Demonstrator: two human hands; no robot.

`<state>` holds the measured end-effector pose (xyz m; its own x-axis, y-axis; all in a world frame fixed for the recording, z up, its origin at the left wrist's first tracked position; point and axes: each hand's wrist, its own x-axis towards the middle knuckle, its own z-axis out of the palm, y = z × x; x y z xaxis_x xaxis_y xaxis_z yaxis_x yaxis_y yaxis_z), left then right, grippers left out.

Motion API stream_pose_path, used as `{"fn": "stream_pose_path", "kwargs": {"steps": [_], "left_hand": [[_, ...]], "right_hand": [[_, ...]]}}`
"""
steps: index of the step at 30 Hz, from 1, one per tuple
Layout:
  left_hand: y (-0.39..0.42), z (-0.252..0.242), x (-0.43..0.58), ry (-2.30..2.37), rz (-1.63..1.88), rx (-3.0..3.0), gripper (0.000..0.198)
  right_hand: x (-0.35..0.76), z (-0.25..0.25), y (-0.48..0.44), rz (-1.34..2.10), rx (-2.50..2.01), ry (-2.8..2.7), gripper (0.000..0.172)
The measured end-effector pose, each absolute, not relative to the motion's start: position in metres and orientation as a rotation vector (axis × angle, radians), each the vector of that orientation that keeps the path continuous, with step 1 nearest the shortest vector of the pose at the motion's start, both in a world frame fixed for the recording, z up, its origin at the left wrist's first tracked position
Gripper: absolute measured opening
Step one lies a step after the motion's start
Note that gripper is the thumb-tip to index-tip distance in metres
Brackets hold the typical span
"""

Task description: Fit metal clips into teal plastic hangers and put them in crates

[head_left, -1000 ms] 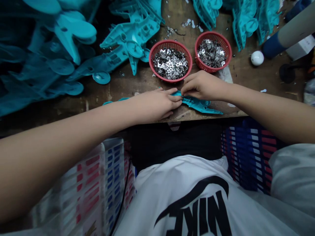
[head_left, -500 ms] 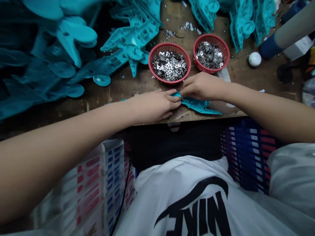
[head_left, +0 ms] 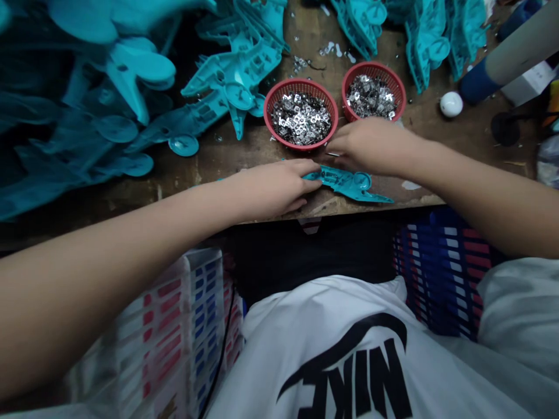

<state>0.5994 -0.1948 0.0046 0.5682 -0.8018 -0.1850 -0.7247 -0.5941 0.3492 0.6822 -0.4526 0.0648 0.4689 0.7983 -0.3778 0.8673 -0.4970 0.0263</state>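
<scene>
My left hand (head_left: 275, 189) lies over the left end of a teal moulded plastic part (head_left: 345, 182) and holds it down on the wooden workbench (head_left: 244, 152). My right hand (head_left: 371, 145) is raised above the part, just below the two baskets, with its fingers drawn together. A thin silver piece (head_left: 332, 154) shows at its fingertips. Two small red plastic baskets (head_left: 279, 135) (head_left: 375, 66) hold many small punched metal pieces, and the nearer basket almost touches my right fingers.
Heaps of teal plastic parts (head_left: 131, 67) fill the left and back of the bench. Loose metal bits (head_left: 300, 64) lie between them. A white ball (head_left: 450, 104) and a cardboard tube with a blue end (head_left: 515, 52) sit at the right. Striped plastic crates (head_left: 441, 270) stand below the bench edge.
My right hand has lifted off the teal part and moved up towards the baskets. My left hand stays on the part, which now shows more of its round end.
</scene>
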Motion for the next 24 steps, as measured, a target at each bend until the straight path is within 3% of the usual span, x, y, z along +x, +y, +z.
{"fn": "stream_pose_path", "kwargs": {"steps": [4,8,11,16,24], "left_hand": [[-0.198,0.009,0.596,-1.310,-0.426,2.632,0.048],[-0.203,0.012,0.592,-1.339,-0.421,2.674,0.048],[-0.203,0.012,0.591,-1.283,-0.422,2.675,0.047],[-0.196,0.007,0.592,-1.233,-0.393,2.663,0.050],[-0.196,0.005,0.586,-1.216,-0.417,2.662,0.059]], "right_hand": [[0.679,0.079,-0.459,-0.552,2.415,0.796,0.036],[0.670,0.056,-0.477,-0.592,2.479,0.885,0.044],[0.662,0.046,-0.486,-0.560,2.556,0.822,0.040],[0.640,0.068,-0.483,-0.398,2.656,0.900,0.038],[0.615,0.085,-0.448,-0.648,2.572,0.907,0.042]]}}
